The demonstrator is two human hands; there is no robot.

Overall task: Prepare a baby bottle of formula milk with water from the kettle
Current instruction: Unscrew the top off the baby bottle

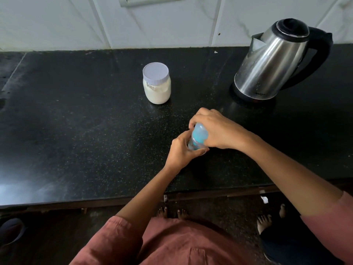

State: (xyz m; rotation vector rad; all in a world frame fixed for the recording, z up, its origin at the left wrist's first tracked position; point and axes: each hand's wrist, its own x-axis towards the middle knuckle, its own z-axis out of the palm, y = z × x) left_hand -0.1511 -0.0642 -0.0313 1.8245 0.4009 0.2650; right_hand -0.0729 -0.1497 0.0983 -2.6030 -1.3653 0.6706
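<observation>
We saw one baby bottle (198,137) near the front edge of the black worktop (76,131). Our left hand (182,152) held its body in a tight grip; our right hand (214,129) closed over its cap. One powder jar (156,84) and one kettle (273,64) stood behind. The kettle's writing was too small to read. The worktop's left side was bare.

Home kitchen, black speckled stone countertop (76,131), white tiled wall (172,22), steel electric kettle (275,62)
</observation>
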